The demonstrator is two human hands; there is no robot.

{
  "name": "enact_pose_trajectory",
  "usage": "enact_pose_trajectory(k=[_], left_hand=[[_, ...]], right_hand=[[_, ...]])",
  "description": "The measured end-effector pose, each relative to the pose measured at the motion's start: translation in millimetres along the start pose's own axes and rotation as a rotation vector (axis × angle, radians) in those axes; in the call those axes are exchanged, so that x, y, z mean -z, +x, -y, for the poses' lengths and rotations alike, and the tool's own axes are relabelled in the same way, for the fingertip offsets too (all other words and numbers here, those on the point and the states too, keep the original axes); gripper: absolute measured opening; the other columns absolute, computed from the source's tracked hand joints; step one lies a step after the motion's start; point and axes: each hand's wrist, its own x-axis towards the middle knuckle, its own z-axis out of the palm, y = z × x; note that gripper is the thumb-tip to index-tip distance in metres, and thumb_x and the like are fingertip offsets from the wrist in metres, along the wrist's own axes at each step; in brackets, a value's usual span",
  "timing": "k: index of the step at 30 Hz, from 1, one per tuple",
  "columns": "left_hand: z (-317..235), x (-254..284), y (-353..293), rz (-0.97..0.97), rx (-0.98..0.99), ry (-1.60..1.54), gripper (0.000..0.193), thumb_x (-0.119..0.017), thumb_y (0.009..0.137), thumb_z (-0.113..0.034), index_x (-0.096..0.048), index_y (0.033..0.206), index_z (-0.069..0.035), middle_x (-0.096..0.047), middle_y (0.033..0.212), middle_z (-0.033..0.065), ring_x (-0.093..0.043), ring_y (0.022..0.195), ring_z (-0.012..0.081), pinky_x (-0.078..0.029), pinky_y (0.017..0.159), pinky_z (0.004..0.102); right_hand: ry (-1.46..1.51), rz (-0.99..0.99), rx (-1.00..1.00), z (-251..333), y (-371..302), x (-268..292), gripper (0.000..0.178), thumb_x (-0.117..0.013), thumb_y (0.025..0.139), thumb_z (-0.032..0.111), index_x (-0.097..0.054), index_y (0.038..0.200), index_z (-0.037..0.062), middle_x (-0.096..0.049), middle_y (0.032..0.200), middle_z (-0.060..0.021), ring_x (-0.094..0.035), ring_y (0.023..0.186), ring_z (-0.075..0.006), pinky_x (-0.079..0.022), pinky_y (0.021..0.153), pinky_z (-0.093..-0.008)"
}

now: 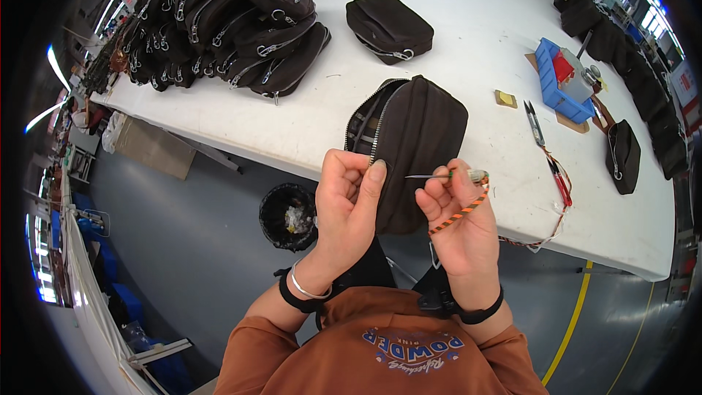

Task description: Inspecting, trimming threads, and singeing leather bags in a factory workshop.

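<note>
A dark brown zippered bag [428,121] sits at the table's near edge, its toothed zipper undone along the left side. My left hand [349,201] pinches the bag's edge beside the zipper, thumb on top. In my right hand [463,219] is an awl [431,176], its thin metal spike pointing left toward the bag's front panel. The spike's tip is apart from my left fingers. An orange and dark striped cord [468,208] hangs from the awl's handle across my right palm.
A big pile of dark bags [219,25] fills the far left of the white table [482,44]. Another bag [389,28] lies beyond mine. To the right are thread snips [534,124], a red-handled tool [561,184], a blue bin [563,84] and a small bag [622,157]. A trash bin [272,212] stands on the floor.
</note>
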Motion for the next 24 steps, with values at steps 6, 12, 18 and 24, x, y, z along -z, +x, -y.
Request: enact_pose_trajectory(k=[6,12,18,24], left_hand=[[8,4,-2,-0.022,0.061,-0.097,0.011,-0.05,0.096,-0.007,-0.041,0.102,-0.002,-0.052,0.077,-0.0001,-0.044,0.066,0.0008,-0.037,0.059,0.0152],[4,0,1,-0.056,0.038,-0.21,0.021,-0.047,0.096,-0.005,-0.036,0.114,-0.003,-0.053,0.083,0.003,-0.044,0.068,0.0013,-0.035,0.058,0.0168],[9,5,1,0.022,0.022,-0.207,0.016,-0.044,0.097,-0.007,-0.039,0.112,-0.003,-0.053,0.083,0.0012,-0.043,0.069,0.0011,-0.036,0.06,0.0166],[6,7,0,0.028,0.074,-0.229,0.017,-0.047,0.097,-0.006,-0.045,0.113,-0.002,-0.058,0.092,0.0037,-0.051,0.082,0.0035,-0.042,0.075,0.0181]], right_hand=[[-0.153,-0.008,0.214,24,-5,-11,0.015,-0.054,0.094,0.014,-0.057,0.102,0.0016,-0.063,0.091,-0.0105,-0.066,0.082,-0.0176,-0.058,0.075,-0.0333],[-0.386,-0.202,0.271,42,16,32,0.026,-0.056,0.093,0.015,-0.054,0.113,-0.0026,-0.062,0.089,-0.0095,-0.064,0.077,-0.0144,-0.057,0.067,-0.0286],[-0.729,-0.474,0.295,60,38,63,0.038,-0.059,0.09,0.012,-0.046,0.121,-0.0064,-0.062,0.098,-0.0132,-0.064,0.083,-0.0194,-0.057,0.065,-0.0302],[-0.817,-0.432,0.245,67,39,73,0.033,-0.056,0.089,0.008,-0.046,0.116,-0.0084,-0.061,0.103,-0.0145,-0.064,0.092,-0.0222,-0.057,0.068,-0.0316]])
